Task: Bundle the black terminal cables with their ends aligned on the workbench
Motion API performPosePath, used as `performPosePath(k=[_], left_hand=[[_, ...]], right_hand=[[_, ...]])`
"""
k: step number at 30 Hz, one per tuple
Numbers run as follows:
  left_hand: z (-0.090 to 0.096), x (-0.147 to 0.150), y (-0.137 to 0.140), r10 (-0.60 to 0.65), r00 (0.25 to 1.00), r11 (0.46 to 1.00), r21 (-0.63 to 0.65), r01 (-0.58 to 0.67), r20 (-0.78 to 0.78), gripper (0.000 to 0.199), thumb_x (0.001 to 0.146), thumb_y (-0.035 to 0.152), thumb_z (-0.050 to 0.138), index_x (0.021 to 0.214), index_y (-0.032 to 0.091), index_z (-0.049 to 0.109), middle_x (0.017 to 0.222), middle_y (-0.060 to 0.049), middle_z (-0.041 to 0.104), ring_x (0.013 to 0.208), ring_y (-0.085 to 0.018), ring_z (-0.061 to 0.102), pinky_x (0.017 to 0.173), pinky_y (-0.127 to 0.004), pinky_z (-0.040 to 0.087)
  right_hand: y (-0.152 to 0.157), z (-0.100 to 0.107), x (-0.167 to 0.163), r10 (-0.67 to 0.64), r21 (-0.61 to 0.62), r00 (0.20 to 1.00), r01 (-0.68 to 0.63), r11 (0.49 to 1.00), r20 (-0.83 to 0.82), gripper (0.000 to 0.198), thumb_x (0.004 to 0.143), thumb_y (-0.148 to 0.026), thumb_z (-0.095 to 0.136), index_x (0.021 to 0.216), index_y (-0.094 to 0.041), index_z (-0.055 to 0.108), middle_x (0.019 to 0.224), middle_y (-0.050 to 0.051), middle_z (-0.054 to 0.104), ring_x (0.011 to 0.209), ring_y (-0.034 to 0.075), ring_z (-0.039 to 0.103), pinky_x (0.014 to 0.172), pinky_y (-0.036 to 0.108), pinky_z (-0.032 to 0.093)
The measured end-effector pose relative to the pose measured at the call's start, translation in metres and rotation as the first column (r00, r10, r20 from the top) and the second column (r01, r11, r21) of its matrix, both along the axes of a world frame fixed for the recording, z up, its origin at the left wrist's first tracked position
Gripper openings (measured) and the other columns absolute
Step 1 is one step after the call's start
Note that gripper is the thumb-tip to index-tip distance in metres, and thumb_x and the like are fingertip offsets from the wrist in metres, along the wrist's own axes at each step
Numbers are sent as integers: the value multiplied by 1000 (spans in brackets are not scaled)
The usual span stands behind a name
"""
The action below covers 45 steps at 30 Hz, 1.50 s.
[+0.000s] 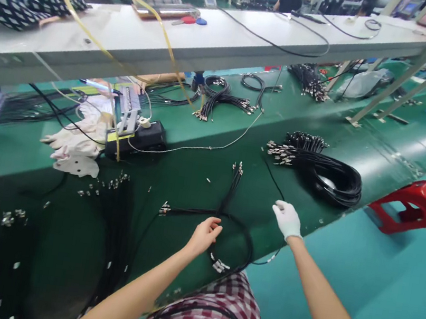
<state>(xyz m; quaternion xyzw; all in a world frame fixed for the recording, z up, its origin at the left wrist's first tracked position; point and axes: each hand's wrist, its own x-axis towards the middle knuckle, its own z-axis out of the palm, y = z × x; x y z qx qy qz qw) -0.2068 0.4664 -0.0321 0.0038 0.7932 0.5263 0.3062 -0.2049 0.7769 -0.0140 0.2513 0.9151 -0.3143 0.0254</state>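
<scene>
A looped bundle of black cables [252,240] lies on the green bench in front of me, its metal-tipped ends crossing at the middle. At that crossing my bare left hand [205,235] is closed, fingers curled on the bundle. White labels [218,264] show on the lower part of the loop. My right hand [287,221], in a white glove, pinches a single black cable [274,178]. One end of this cable reaches up toward a thick coiled bundle [338,175]; its other part hangs below the glove near the bench edge.
Long black cable bundles [117,225] lie to the left. Beyond them are white gloves [78,147] and a black power box [156,137]. Smaller coiled cables [218,93] rest under a raised white shelf [235,37]. A red stool [416,206] stands at right.
</scene>
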Motion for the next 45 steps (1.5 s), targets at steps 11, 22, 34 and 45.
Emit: performPosePath(k=[11, 22, 34, 45], left_hand=[[26, -68, 69, 277, 935, 919, -222, -325, -223, 28, 86, 45, 51, 84, 17, 56, 71, 1, 52, 66, -13, 49, 66, -26, 40], [151, -68, 101, 533, 804, 613, 534, -582, 264, 36, 84, 43, 63, 96, 15, 45, 89, -8, 67, 49, -6, 53, 46, -18, 36], [196, 24, 70, 357, 839, 709, 465, -530, 411, 30, 83, 40, 64, 85, 13, 51, 61, -2, 62, 34, -7, 48, 33, -14, 29], [199, 72, 50, 399, 910, 803, 436, -407, 114, 22, 94, 31, 51, 110, 19, 43, 73, -1, 63, 49, -5, 51, 49, -16, 42]], right_hand=[[48, -19, -151, 148, 41, 972, -158, 987, 182, 18, 93, -30, 53, 90, -14, 62, 107, 15, 58, 91, 29, 63, 83, 41, 44], [-23, 83, 8, 577, -484, 815, -521, 703, -39, 22, 94, -45, 47, 89, -24, 50, 74, 2, 60, 64, 20, 57, 62, 31, 45], [-69, 169, -46, 533, -771, 820, -471, 428, -205, 46, 90, -59, 50, 81, -16, 62, 70, 4, 60, 49, 11, 47, 45, 23, 37], [-107, 181, -35, 669, -896, 742, -330, 297, -52, 41, 85, -49, 58, 65, -14, 58, 52, 0, 52, 40, 6, 39, 37, 17, 26]])
